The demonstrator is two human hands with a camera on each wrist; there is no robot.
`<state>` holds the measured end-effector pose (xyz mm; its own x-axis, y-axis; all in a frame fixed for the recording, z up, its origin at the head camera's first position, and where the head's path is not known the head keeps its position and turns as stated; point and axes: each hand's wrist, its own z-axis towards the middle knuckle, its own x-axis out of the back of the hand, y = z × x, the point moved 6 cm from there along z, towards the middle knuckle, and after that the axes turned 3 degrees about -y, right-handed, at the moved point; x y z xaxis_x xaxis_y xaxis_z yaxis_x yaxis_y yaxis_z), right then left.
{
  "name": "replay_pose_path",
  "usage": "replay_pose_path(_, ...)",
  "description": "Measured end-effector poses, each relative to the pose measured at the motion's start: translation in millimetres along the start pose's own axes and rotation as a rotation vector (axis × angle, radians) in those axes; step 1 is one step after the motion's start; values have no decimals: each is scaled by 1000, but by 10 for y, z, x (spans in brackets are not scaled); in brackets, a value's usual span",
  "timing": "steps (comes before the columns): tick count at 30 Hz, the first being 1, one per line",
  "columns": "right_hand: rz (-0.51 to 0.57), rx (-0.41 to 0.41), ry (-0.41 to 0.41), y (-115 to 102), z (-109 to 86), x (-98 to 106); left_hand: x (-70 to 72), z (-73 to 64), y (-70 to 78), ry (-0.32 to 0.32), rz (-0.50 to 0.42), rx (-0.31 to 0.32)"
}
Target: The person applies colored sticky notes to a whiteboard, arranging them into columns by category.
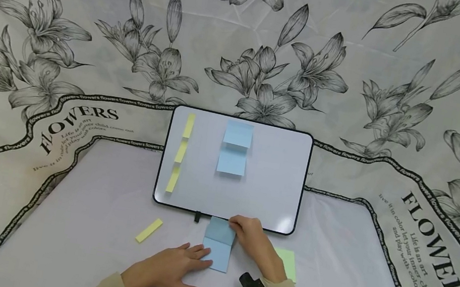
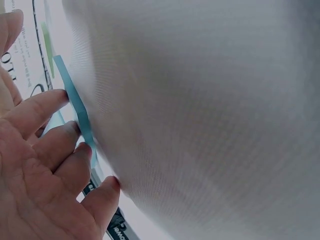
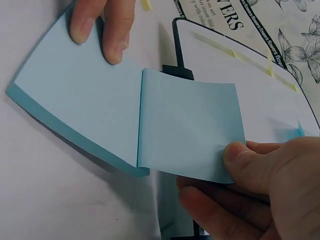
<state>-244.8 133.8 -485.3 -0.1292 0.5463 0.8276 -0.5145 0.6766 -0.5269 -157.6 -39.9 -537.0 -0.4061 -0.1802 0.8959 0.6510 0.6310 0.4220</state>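
One loose yellow strip (image 1: 149,230) lies on the bench (image 1: 351,263), the leftmost item, well in from the bench's left edge. Next rightward: three yellow strips (image 1: 181,151) in a column along the left side of the whiteboard (image 1: 274,175), which stands at the middle of the bench's far edge. Left of the hands: the left hand (image 1: 171,269) is flat, fingers spread and fairly straight, fingertips (image 3: 115,52) resting on the blue pad (image 1: 221,258); it grips nothing. Pad location: roughly midway between the bench's left and right edges, just on the near side of the board. Its top sheet (image 3: 192,125) is raised, joined to the pad along the side facing the board. Two blue notes (image 1: 232,161) sit on the board, above the pad. Right hand (image 1: 257,243) pinches the sheet at its right free corner, thumb on the face, fingers behind. Rightmost: a green pad (image 1: 289,263), partly behind the right forearm.

Handling, judged: pad light, stiffer as a stack; single sheet very light, limp, easily creased or torn, probably tacky along the joined side. Best hold: free corner or edge between thumb and forefinger, clear of the presumed glue, pad pressed down near its left side so that it does not slide or lift
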Motion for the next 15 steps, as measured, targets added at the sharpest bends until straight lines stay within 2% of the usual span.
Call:
replay_pose_path(8, -18, 9, -13, -10, 72, 124, -20, 13, 1, 11, 11, -10)
replay_pose_path(15, -18, -1, 35, -46, 205, 491, -13, 7, -18, 5, 9, -4)
